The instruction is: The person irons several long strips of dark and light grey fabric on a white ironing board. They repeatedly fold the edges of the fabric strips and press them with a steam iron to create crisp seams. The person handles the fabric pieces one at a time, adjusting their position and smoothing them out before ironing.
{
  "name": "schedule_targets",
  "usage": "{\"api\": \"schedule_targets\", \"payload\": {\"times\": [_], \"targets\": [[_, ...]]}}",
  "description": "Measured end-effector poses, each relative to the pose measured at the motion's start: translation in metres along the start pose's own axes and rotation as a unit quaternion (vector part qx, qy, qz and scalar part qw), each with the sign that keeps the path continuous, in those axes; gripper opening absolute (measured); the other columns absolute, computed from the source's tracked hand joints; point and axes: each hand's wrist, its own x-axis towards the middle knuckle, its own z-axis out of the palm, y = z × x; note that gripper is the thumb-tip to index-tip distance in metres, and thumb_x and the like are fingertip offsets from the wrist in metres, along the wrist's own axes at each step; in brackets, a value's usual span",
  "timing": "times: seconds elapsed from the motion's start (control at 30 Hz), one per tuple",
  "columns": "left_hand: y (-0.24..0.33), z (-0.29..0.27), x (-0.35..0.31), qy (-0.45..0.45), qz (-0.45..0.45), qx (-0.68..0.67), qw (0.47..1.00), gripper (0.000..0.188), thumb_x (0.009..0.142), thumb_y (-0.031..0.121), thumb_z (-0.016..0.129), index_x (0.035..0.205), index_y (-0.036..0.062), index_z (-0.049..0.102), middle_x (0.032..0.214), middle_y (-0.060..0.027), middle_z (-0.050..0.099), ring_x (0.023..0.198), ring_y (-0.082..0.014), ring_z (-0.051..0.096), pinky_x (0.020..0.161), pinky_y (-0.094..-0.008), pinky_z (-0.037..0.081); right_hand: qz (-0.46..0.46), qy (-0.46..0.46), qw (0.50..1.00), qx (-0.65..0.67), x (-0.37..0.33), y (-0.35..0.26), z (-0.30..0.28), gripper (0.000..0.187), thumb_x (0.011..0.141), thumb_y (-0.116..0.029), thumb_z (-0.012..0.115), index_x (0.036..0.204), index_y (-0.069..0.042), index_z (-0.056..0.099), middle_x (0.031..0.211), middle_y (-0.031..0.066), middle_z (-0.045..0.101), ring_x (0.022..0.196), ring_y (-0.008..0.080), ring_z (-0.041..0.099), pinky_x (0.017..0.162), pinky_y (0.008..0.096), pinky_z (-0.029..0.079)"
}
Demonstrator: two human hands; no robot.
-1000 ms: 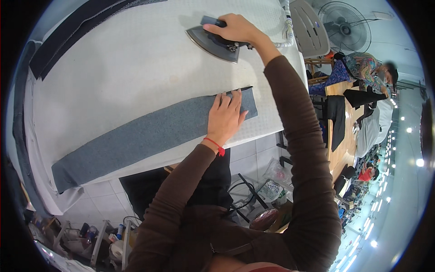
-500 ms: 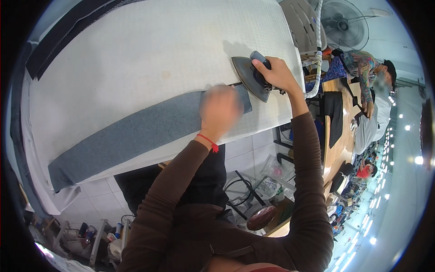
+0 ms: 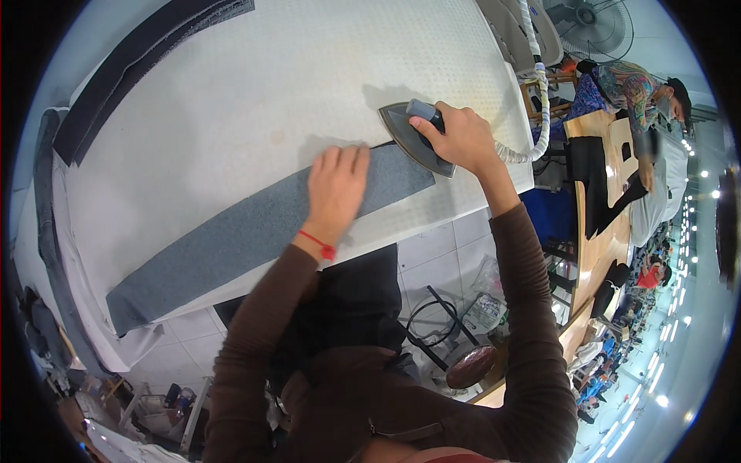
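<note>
A long, slightly curved blue-grey fabric strip (image 3: 231,239) lies along the near edge of a white padded ironing table (image 3: 332,69). My left hand (image 3: 337,189) rests on the strip right of its middle, fingers stretched out toward its far edge and holding nothing. My right hand (image 3: 468,140) is wrapped round the grey handle of a pointed iron (image 3: 403,131). The iron's soleplate is over the strip's right end, its tip pointing away to the left. A dark edge of material shows by the iron at the strip's far side.
Dark folded fabric pieces (image 3: 100,108) lie at the table's far left. A white-wrapped hose (image 3: 545,116) loops at the right edge. Beyond it, a person works with black fabric at a wooden table (image 3: 610,224). A round-seated stool (image 3: 471,366) stands below.
My left hand has slid left along the strip, its fingers reaching over the far edge. The iron has shifted left, onto the strip's right end. The whole view has shifted slightly.
</note>
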Motion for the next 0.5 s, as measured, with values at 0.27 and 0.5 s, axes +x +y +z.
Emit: {"api": "schedule_targets", "payload": {"times": [0.27, 0.5], "targets": [[-0.081, -0.051, 0.005, -0.039, 0.258, -0.006, 0.965, 0.031, 0.087, 0.003, 0.076, 0.117, -0.0009, 0.079, 0.107, -0.0082, 0.068, 0.102, -0.0240, 0.066, 0.089, -0.0357, 0.061, -0.026, 0.007, 0.999, -0.021, -0.002, -0.003, 0.003, 0.071, 0.105, -0.072, 0.065, 0.104, -0.003, 0.081, 0.079, 0.0191, 0.079, 0.076, 0.0408, 0.081, 0.073, 0.0491, 0.065], [-0.084, -0.044, 0.007, -0.007, 0.307, 0.010, 0.951, 0.024, 0.087, 0.004, 0.079, 0.110, -0.0036, 0.079, 0.105, -0.0090, 0.067, 0.100, -0.0244, 0.066, 0.082, -0.0355, 0.062, -0.041, 0.024, 0.999, -0.017, -0.008, -0.021, 0.008, 0.067, 0.104, -0.069, 0.069, 0.098, -0.003, 0.079, 0.073, 0.0184, 0.077, 0.071, 0.0402, 0.079, 0.069, 0.0498, 0.064]]}}
